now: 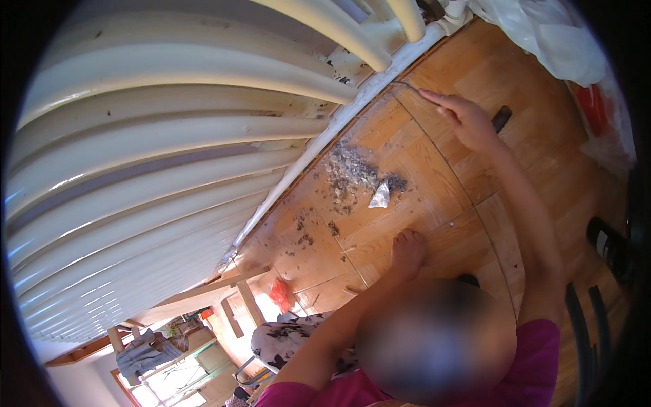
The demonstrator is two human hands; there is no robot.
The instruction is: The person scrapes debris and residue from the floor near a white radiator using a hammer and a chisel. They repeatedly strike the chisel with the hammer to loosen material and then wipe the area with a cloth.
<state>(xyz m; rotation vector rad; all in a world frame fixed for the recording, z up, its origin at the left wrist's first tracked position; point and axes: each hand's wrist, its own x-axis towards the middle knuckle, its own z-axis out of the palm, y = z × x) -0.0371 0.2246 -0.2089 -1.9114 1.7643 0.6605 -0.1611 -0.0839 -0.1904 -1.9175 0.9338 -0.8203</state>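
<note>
My right hand (pixel 468 121), at the upper right, is closed round a thin tool (pixel 502 119) with a dark handle. Its narrow curved metal end reaches the floor's edge beside the white baseboard (pixel 319 144); the exact kind of tool is unclear. Lower down, my left hand (pixel 409 252) hovers over or rests on the tiles, its fingers curled and nothing visible in them. Between the hands and the baseboard lies a pile of grey flakes and dust (pixel 351 168). A crumpled silvery scrap (pixel 380 195) sits at the pile's near side, and dark crumbs trail to the lower left.
Cream radiator columns (pixel 183 129) fill the left side. A white plastic bag (pixel 549 41) with something red (pixel 591 108) lies upper right. A dark bottle (pixel 605 243) and black curved bars (pixel 582 339) stand at right. Beyond are a red bag (pixel 279 294) and wooden frame (pixel 251 304).
</note>
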